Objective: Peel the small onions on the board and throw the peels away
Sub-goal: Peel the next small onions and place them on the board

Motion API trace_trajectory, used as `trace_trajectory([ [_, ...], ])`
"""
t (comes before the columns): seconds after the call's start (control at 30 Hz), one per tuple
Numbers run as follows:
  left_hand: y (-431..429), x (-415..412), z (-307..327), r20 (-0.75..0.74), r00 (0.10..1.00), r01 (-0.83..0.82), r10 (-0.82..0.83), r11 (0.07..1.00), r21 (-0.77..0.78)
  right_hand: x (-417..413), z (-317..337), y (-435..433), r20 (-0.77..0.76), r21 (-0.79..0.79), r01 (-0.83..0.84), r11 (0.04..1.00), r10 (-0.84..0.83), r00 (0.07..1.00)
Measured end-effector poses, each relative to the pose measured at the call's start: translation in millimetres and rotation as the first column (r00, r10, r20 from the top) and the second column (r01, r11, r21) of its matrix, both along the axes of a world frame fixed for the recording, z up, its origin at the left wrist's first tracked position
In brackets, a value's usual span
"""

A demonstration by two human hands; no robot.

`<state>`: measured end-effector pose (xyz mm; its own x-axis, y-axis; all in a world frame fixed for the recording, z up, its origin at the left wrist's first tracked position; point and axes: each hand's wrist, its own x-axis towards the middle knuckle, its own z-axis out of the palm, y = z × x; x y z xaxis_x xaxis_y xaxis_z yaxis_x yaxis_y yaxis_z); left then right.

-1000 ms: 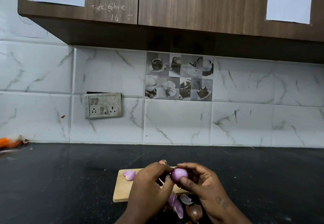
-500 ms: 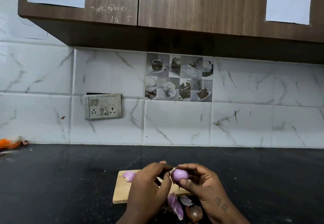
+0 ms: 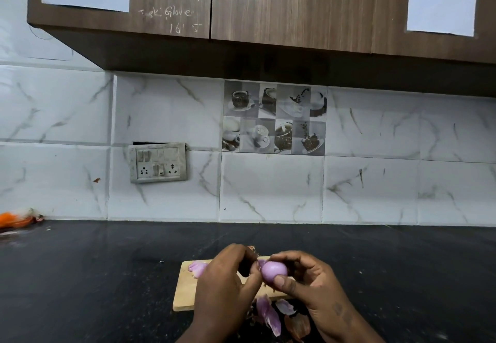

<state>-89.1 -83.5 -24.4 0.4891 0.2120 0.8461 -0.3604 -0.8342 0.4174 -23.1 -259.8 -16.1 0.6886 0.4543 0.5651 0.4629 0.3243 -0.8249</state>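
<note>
The small onion (image 3: 274, 271), pink and mostly bare, is held just above the wooden board (image 3: 185, 295), gripped between the thumb and curled fingers of the right hand (image 3: 311, 286). The left hand (image 3: 225, 286) pinches a flap of skin (image 3: 259, 263) at the onion's left end. Another peeled onion (image 3: 198, 268) lies at the board's far left corner. Loose peels (image 3: 268, 316) lie on the black counter (image 3: 107, 275) beside the board's near edge.
</note>
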Motion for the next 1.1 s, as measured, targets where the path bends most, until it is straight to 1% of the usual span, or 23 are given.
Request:
trace_trajectory([
  [0.1, 3, 2, 1, -0.044, 0.997, -0.07, 0.066, 0.994, -0.085, -5, 1, 1, -0.099, 0.051, -0.139, 0.989, 0.144, 0.985],
  [0.2, 5, 4, 2, -0.111, 0.987, -0.13, 0.115, 0.982, -0.138, -5, 2, -2, -0.207, 0.181, -0.186, 0.966, 0.222, 0.953],
  [0.27, 7, 4, 0, -0.149, 0.981, -0.142, 0.126, 0.985, -0.103, -3, 4, -3, -0.244, 0.239, -0.178, 0.955, 0.237, 0.94],
  [0.37, 6, 4, -4, -0.188, 0.98, -0.06, 0.059, 0.998, 0.002, -5, 5, -2, -0.272, 0.24, -0.153, 0.959, 0.217, 0.937],
  [0.47, 2, 4, -5, -0.16, 0.987, 0.004, 0.005, 0.998, 0.058, -6, 3, 1, -0.267, 0.19, -0.123, 0.974, 0.172, 0.948],
  [0.63, -6, -4, 1, -0.057, 0.994, 0.094, -0.091, 0.994, 0.049, -3, -1, 0, -0.226, 0.133, -0.09, 0.987, 0.119, 0.967],
  [0.77, -4, -4, 1, -0.055, 0.995, 0.084, -0.081, 0.996, 0.043, -1, -1, 0, -0.157, 0.056, -0.067, 0.996, 0.075, 0.985],
  [0.97, -1, -1, 0, -0.087, 0.994, 0.072, -0.067, 0.996, 0.056, 0, -1, -1, -0.106, 0.027, -0.033, 0.999, 0.036, 0.994],
  [1.1, 2, 1, -1, -0.059, 0.998, 0.027, -0.024, 0.998, 0.049, -2, 0, 0, -0.1, 0.027, -0.015, 1.0, 0.018, 0.995],
])
